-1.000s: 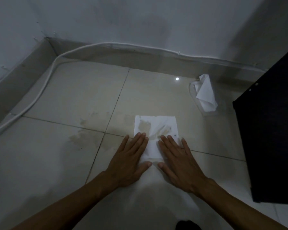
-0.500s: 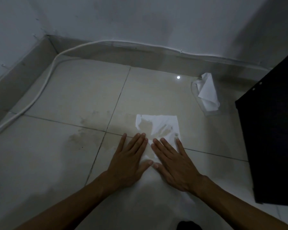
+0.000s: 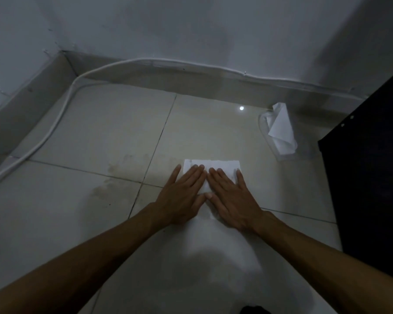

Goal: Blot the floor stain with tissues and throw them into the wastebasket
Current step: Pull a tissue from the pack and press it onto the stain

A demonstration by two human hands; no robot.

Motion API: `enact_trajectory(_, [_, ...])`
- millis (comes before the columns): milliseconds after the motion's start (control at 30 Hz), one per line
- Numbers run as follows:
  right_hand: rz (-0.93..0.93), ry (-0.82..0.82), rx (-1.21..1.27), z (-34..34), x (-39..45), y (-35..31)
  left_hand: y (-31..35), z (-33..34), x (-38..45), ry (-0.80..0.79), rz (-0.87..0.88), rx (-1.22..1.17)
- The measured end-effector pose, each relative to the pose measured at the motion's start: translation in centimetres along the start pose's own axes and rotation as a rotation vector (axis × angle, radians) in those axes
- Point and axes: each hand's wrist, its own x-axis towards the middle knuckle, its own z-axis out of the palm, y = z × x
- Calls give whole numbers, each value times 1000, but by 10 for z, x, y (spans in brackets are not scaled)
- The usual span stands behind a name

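Note:
A white tissue (image 3: 222, 165) lies flat on the pale tiled floor, over part of a brownish stain (image 3: 104, 189) that spreads to its left across the tile joint. My left hand (image 3: 182, 196) and my right hand (image 3: 230, 198) press flat on the tissue side by side, fingers straight and pointing away from me, thumbs nearly touching. Most of the tissue is hidden under the hands; only its far strip shows. No wastebasket is in view.
A tissue pack (image 3: 279, 132) in clear wrap with one sheet sticking up lies at the right. A black cabinet (image 3: 368, 182) stands close on the right. A white cable (image 3: 55, 125) runs along the skirting at the left and back walls.
Both hands have slid forward over the tissue, covering its damp marks, and have come closer together. The view has tilted slightly.

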Motion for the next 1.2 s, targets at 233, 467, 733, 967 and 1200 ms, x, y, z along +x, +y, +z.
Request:
enact_trajectory(233, [-42,23,155,-1,2,14,-3,0,6,30,-6,-38])
enact_trajectory(467, [167,61,177,-6,3,39,-8,-5,23,-8,-82,-87])
enact_trajectory(733, [98,-63,46,-6,3,37,-15,-5,33,-64,-65,-53])
enact_trajectory(967, [3,-105,-58,-8,4,40,-15,2,27,-61,-19,-42])
enact_trajectory(1200, [-88,24,83,-30,4,85,35,-1,1,67,148,-61])
